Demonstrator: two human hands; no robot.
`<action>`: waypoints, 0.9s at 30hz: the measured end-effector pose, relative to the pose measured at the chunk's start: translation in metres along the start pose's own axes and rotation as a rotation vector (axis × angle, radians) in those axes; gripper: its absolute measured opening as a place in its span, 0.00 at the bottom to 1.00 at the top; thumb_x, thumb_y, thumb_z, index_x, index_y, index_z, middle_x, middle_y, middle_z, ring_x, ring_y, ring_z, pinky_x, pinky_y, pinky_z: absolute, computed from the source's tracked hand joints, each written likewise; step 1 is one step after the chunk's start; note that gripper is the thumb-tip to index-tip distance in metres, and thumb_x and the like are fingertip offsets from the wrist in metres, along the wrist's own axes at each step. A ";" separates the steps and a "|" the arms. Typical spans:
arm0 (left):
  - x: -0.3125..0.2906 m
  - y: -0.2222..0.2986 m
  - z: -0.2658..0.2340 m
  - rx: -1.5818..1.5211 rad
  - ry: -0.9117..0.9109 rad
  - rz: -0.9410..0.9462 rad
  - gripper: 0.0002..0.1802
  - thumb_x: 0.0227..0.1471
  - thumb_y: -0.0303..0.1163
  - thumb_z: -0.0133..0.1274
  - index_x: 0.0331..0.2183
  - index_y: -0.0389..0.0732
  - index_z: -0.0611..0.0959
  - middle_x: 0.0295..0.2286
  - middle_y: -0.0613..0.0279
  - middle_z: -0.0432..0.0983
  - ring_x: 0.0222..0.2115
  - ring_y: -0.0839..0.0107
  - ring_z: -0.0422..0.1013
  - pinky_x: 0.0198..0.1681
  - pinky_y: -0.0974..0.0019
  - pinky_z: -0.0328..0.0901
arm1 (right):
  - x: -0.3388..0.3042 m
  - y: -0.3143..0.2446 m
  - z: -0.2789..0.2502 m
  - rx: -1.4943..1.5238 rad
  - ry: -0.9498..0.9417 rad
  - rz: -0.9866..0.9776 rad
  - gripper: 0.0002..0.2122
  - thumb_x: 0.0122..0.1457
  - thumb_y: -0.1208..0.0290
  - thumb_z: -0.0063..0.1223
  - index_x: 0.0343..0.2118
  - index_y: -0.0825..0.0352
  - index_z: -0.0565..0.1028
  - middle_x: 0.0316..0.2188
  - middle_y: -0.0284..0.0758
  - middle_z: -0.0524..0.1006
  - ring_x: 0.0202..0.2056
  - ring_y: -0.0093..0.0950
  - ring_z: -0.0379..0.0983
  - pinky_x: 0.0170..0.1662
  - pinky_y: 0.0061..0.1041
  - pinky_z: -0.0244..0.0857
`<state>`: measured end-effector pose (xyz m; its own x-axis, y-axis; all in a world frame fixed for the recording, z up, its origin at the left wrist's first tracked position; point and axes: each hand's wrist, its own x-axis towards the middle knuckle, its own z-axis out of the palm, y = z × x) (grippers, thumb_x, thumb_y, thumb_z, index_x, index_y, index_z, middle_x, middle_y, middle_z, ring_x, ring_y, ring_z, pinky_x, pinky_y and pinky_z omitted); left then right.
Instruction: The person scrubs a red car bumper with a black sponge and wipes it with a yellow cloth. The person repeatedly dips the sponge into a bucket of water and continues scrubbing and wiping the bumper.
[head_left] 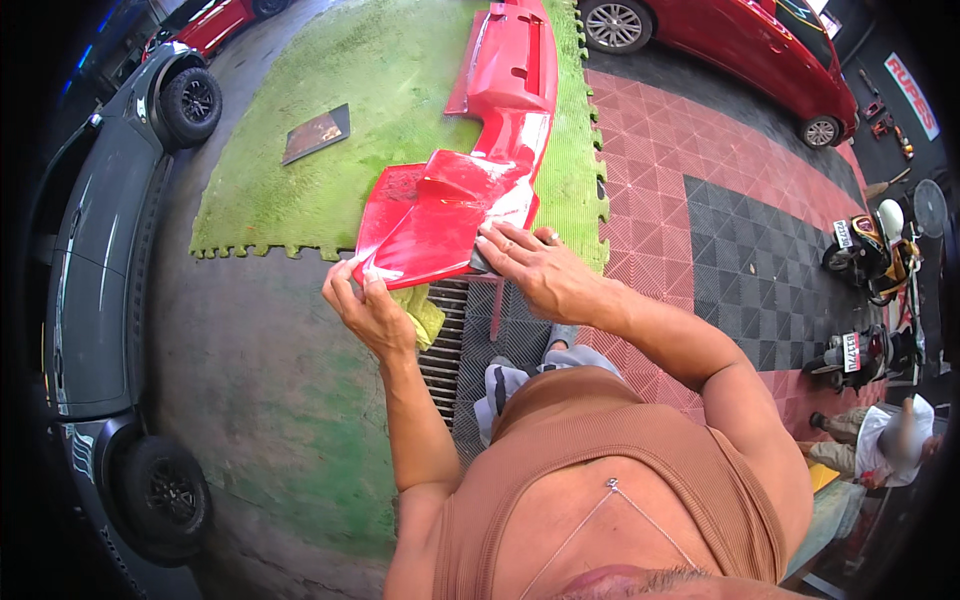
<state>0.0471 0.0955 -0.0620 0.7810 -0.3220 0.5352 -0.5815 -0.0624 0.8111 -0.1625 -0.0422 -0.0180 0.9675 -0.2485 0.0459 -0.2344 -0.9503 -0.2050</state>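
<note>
A long glossy red car bumper [455,205] runs from in front of me toward the far edge, with white reflections on its curved near end. My left hand [368,308] grips its near left corner, thumb on one side and fingers on the other. Below that corner hangs a yellow-green cloth [424,318], partly hidden by the bumper. On the near right edge, my right hand [535,265] presses with its fingers close together. A small dark grey sheet [482,262] shows under those fingers; most of it is covered, and its kind is unclear.
A green foam mat [260,200] lies under the bumper, with a flat dark board [318,132] on it. Near my feet runs a floor grate [448,345]. A grey vehicle [110,250] stands left, a red car [720,50] far right, motorcycles [868,250] and a person [885,440] right.
</note>
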 end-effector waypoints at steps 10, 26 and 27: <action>0.008 -0.010 0.009 -0.165 -0.036 0.106 0.20 0.57 0.35 0.38 0.40 0.31 0.78 0.38 0.46 0.77 0.40 0.55 0.73 0.48 0.56 0.66 | 0.011 0.030 0.012 -0.008 0.081 0.100 0.39 0.51 0.87 0.51 0.69 0.59 0.59 0.69 0.36 0.62 0.69 0.40 0.57 0.66 0.55 0.57; 0.010 -0.010 0.015 -0.142 -0.010 0.081 0.22 0.56 0.41 0.40 0.37 0.30 0.77 0.35 0.46 0.75 0.39 0.54 0.72 0.48 0.53 0.66 | 0.010 0.098 0.000 0.167 -0.067 -0.020 0.42 0.49 0.86 0.45 0.72 0.59 0.54 0.74 0.36 0.50 0.74 0.43 0.40 0.69 0.58 0.47; 0.009 -0.011 0.017 -0.153 0.000 0.091 0.22 0.57 0.41 0.39 0.37 0.30 0.77 0.35 0.46 0.75 0.39 0.56 0.71 0.49 0.53 0.66 | 0.021 0.102 -0.002 0.113 -0.070 -0.038 0.41 0.51 0.84 0.47 0.72 0.58 0.53 0.74 0.35 0.50 0.74 0.44 0.40 0.70 0.55 0.47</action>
<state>0.0568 0.0770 -0.0701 0.7265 -0.3193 0.6084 -0.6087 0.1118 0.7855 -0.1658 -0.1447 -0.0364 0.9806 -0.1955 -0.0115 -0.1893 -0.9306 -0.3132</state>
